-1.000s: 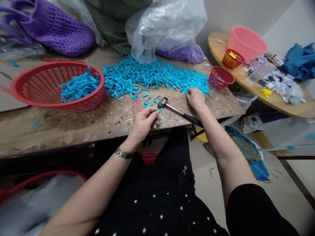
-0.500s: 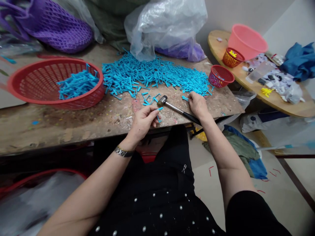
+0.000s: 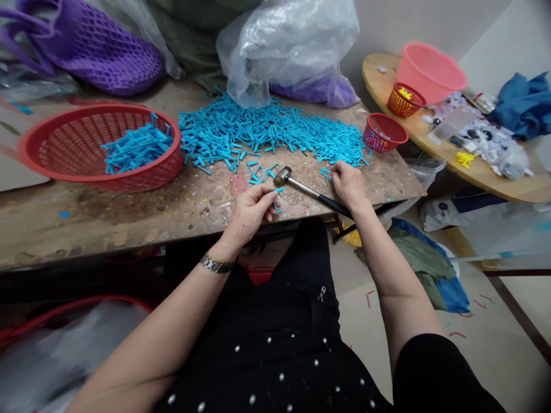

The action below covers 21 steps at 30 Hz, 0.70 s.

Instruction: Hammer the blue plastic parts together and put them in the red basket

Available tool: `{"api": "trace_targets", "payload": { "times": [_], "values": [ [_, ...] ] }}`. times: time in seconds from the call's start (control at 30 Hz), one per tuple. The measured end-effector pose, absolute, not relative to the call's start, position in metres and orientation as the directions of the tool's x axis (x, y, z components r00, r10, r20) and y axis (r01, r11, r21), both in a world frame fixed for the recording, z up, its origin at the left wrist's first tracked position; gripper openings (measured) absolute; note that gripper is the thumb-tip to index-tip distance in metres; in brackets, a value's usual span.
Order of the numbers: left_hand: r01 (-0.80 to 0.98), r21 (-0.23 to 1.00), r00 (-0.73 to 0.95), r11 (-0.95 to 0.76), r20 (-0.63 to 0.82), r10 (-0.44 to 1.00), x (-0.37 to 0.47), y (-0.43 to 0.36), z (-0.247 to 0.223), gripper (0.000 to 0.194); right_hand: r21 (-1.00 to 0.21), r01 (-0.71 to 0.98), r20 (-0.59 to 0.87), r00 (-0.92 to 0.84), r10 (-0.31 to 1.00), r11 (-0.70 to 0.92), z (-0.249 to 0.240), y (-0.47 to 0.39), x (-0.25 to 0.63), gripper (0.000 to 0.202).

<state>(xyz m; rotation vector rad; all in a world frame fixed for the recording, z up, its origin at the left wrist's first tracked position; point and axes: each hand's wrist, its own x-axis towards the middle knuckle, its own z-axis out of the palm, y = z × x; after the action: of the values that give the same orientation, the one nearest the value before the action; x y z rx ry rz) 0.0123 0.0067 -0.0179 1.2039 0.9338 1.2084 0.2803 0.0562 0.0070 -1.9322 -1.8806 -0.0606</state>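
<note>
My left hand [image 3: 253, 211] is closed, pinching a small blue plastic piece [image 3: 279, 190] between thumb and forefinger near the table's front edge. Another thin blue bit shows under its fingers. My right hand [image 3: 348, 184] is closed at the front of the blue pile, and a blue L-shaped plastic piece [image 3: 326, 172] sticks out at its fingertips. Between the hands lies a mallet [image 3: 283, 175] with a steel shaft and black handle, its handle end beside my right wrist. A large heap of blue plastic pieces [image 3: 267, 129] spreads behind, with several loose ones near the mallet head.
A red oval basket [image 3: 47, 163] holding more blue pieces stands at the left. A small red basket [image 3: 385, 148] sits at the table's right corner. Clear plastic bags [image 3: 293, 46] rise behind the heap. At right, a round wooden table [image 3: 486, 180] bears a pink basin [image 3: 430, 74] and clutter.
My right hand has shifted very slightly, and the blue piece at its fingertips has turned to show an L shape. My left hand keeps its pinch in nearly the same place.
</note>
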Motion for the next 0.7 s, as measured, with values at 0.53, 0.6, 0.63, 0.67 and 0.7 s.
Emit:
{"api": "trace_targets", "payload": {
  "times": [0.53, 0.6, 0.63, 0.67, 0.7],
  "values": [
    [-0.34, 0.919, 0.291, 0.201, -0.101, 0.951, 0.014, 0.0, -0.001, 0.022, -0.861, 0.376, 0.397, 0.077, 0.915, 0.342, 0.004, 0.01, 0.242, 0.005],
    [-0.343, 0.908, 0.333, 0.243, -0.124, 0.935, 0.015, -0.002, 0.001, 0.02, -0.871, 0.351, 0.385, 0.053, 0.921, 0.344, 0.003, -0.005, 0.232, 0.005],
    [-0.344, 0.904, 0.352, 0.255, -0.128, 0.927, 0.016, -0.003, 0.001, 0.02, -0.876, 0.34, 0.378, 0.042, 0.925, 0.342, 0.002, -0.011, 0.227, 0.005],
    [-0.347, 0.901, 0.368, 0.261, -0.125, 0.921, 0.016, -0.004, 0.002, 0.019, -0.883, 0.329, 0.367, 0.037, 0.929, 0.336, 0.001, -0.017, 0.223, 0.005],
    [-0.347, 0.901, 0.383, 0.261, -0.118, 0.916, 0.017, -0.005, 0.002, 0.019, -0.89, 0.318, 0.354, 0.029, 0.935, 0.327, 0.001, -0.022, 0.219, 0.004]
  ]
}}
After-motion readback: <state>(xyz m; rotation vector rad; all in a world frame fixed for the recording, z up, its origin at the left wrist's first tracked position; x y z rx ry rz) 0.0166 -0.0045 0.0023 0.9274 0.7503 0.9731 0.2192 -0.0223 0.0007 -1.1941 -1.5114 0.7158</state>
